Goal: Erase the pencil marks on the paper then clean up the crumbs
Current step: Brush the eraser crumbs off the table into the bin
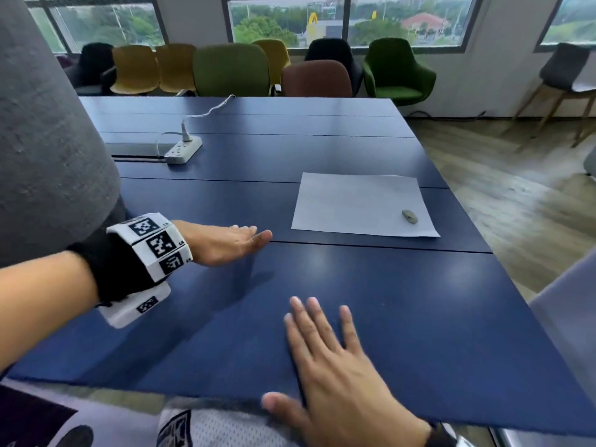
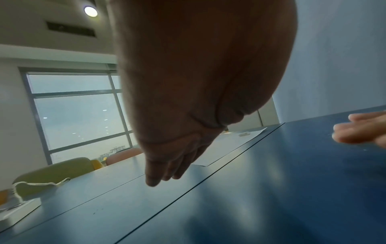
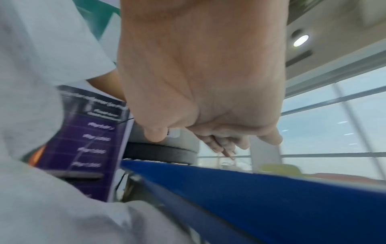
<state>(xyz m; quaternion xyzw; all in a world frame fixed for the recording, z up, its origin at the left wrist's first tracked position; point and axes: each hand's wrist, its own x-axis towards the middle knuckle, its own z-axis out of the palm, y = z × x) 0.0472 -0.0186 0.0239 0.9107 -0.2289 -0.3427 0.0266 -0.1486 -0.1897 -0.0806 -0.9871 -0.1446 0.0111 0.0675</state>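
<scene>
Head view: the paper (image 1: pixel 361 204) lies flat on the blue table (image 1: pixel 419 317), and it serves as the landmark here. A small grey eraser (image 1: pixel 410 216) rests on the paper near its right front corner. No pencil marks or crumbs can be made out on the sheet at this distance.

The left hand (image 1: pixel 222 241) is to the left of the paper, just short of its front left corner, set edge-on to the tabletop with its fingers (image 1: pixel 258 237) straight and together, gripping nothing. The left wrist view shows the same: the left hand (image 2: pixel 177 148) has straight fingers pointing down at the table, the paper (image 2: pixel 225 145) beyond them.

The right hand (image 1: pixel 335 359) lies well in front of the paper, near the table's front edge, palm down with all fingers spread and flat, empty. In the right wrist view the right hand (image 3: pixel 200 99) is blurred.

A white power strip (image 1: pixel 183 150) with 1 plugged cable sits behind and to the left of the paper. A row of chairs (image 1: pixel 232 69) stands far behind the paper, under the windows.
</scene>
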